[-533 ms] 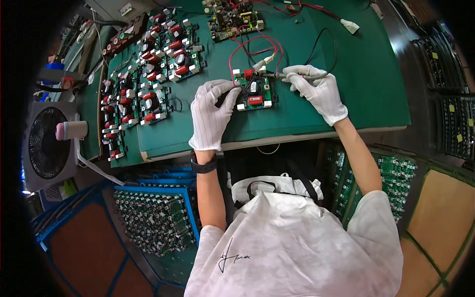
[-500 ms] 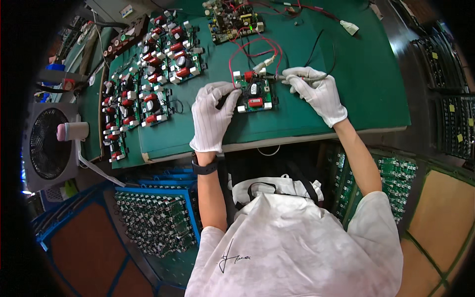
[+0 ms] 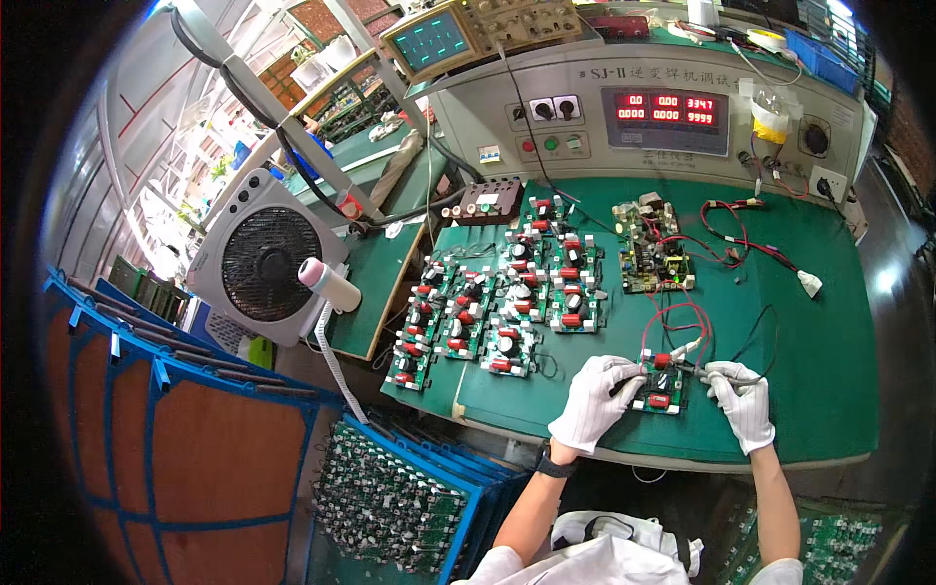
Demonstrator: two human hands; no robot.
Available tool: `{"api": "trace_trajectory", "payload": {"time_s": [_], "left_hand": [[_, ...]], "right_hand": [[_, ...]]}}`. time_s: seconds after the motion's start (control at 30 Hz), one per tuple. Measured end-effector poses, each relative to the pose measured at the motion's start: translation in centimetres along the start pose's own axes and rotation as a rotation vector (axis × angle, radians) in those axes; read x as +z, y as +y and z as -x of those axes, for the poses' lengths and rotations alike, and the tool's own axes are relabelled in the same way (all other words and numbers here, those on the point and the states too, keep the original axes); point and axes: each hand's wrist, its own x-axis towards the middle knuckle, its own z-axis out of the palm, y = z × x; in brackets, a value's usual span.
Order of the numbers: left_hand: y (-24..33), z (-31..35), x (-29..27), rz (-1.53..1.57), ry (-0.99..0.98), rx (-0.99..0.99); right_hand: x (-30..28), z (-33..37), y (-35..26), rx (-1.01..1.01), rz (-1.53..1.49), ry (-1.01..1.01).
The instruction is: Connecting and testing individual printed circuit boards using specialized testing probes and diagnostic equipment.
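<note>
A small green circuit board (image 3: pixel 665 401) with red and black components lies near the table's front edge. My left hand (image 3: pixel 597 402), in a white striped glove, pinches the board's left edge beside a red wire; its fingertips are partly hidden. From the right, my gloved right hand (image 3: pixel 741 405) grips a thin test probe (image 3: pixel 694 370), whose tip reaches the board's upper side. A black cable trails from this hand. Red wires (image 3: pixel 673 310) loop from the small board up toward a larger circuit board (image 3: pixel 639 239) farther back. A white connector (image 3: pixel 685 349) rests above the small board.
Several similar boards (image 3: pixel 507 346) stand in rows at left on the green table (image 3: pixel 809 390). Behind are a test console (image 3: pixel 585 88) with red digits and an oscilloscope (image 3: pixel 429 44). A fan (image 3: pixel 268 258) and blue-framed racks (image 3: pixel 468 517) of boards flank the left.
The view has tilted up and turned left, bringing the console and oscilloscope into sight. Both hands keep their places at the small board, with the probe still in the right.
</note>
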Motion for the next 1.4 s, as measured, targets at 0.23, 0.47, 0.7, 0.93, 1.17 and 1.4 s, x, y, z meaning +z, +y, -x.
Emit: {"api": "trace_trajectory", "payload": {"time_s": [0.23, 0.47, 0.7, 0.93, 1.17, 1.4], "left_hand": [[-0.7, -0.7, 1.2, 0.058, 0.085, 0.055], [-1.1, -1.4, 0.9, -0.004, 0.029, -0.001], [-1.6, -0.7, 1.8, -0.055, 0.006, -0.030], [0.2, -0.2, 0.5, -0.039, 0.031, -0.072], [0.2, 0.2, 1.7, 0.031, -0.019, -0.002], [-0.3, -0.5, 0.6, 0.003, -0.001, -0.018]], "right_hand": [[-0.6, -0.4, -0.2, -0.070, 0.158, 0.003], [-1.5, -0.9, -1.8, 0.047, -0.091, -0.076], [-1.4, -0.7, 0.3, 0.011, -0.059, -0.183], [-0.6, 0.2, -1.7, -0.121, 0.054, -0.177], [-1.8, 1.6, 1.1, -0.020, -0.035, -0.097], [-1.1, 0.3, -0.3, -0.012, -0.037, -0.108]]}}
